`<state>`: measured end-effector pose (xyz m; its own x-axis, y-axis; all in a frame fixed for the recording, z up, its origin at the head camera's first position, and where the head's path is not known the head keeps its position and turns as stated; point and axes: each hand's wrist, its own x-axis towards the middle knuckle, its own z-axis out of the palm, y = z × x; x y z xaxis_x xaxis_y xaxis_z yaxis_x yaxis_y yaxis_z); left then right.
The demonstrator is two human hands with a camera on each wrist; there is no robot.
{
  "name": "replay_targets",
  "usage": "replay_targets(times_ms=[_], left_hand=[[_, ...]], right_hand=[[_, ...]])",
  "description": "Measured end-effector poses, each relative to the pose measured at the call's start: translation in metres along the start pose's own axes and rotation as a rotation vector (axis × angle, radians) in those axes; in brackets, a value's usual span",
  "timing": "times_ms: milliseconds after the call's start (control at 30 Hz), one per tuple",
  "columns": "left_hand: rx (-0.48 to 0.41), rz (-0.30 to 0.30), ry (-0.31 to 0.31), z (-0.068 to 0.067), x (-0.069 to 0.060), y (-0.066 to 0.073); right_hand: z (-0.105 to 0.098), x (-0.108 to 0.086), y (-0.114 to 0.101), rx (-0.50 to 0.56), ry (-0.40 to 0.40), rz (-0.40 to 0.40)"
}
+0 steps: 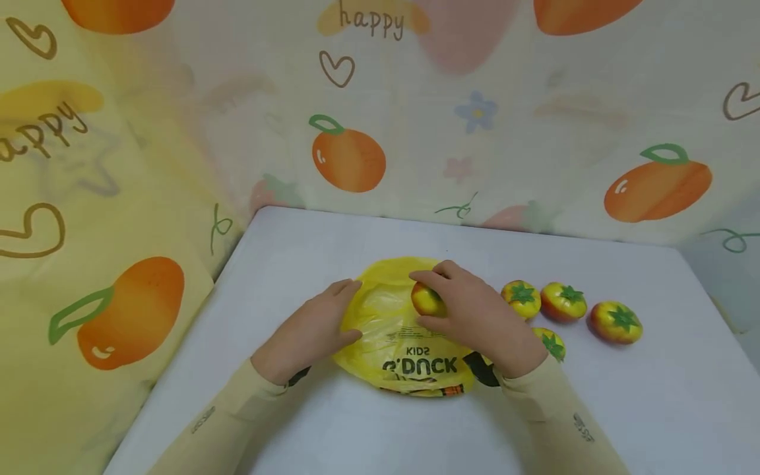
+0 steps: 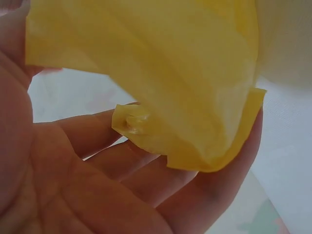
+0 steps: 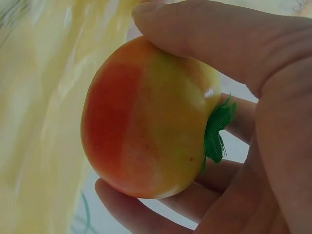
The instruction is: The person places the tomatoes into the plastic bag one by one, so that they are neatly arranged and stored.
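Note:
A yellow plastic bag with dark print (image 1: pixel 380 310) lies on the white table. At its left edge is my left hand (image 1: pixel 309 330), thumb and fingers spread apart. In the left wrist view, the bag's film (image 2: pixel 185 83) rests against the relaxed fingers of the left hand (image 2: pixel 112 185) and covers some fingertips. My right hand (image 1: pixel 483 316) grips a red and yellow toy fruit (image 1: pixel 426 300) over the bag's right part. In the right wrist view, thumb and fingers of the right hand (image 3: pixel 243 117) curl round the fruit (image 3: pixel 146 122), its green leaves toward the palm.
Right of the right hand, several similar fruits stand on the white table (image 1: pixel 665 396), among them one at the far right (image 1: pixel 615 322) and one partly behind the right wrist (image 1: pixel 551 343). A printed cloth (image 1: pixel 415 152) hangs behind the table and along its left side.

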<state>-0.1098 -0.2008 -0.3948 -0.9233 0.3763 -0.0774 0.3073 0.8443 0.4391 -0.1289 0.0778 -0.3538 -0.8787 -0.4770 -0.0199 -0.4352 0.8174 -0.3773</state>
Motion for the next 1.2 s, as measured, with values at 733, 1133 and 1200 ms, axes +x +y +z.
replay_targets(times_ms=[733, 1133, 1200], left_hand=[[0.064, -0.030, -0.031, -0.006, -0.001, 0.005], [0.080, -0.018, -0.033, -0.007, -0.001, 0.006], [0.079, -0.018, -0.034, -0.007, -0.001, 0.006]], right_hand=[[0.050, 0.053, -0.035, 0.013, -0.085, -0.011], [0.062, 0.060, -0.031, -0.006, -0.089, 0.000], [0.064, 0.061, -0.030, -0.009, -0.093, 0.002]])
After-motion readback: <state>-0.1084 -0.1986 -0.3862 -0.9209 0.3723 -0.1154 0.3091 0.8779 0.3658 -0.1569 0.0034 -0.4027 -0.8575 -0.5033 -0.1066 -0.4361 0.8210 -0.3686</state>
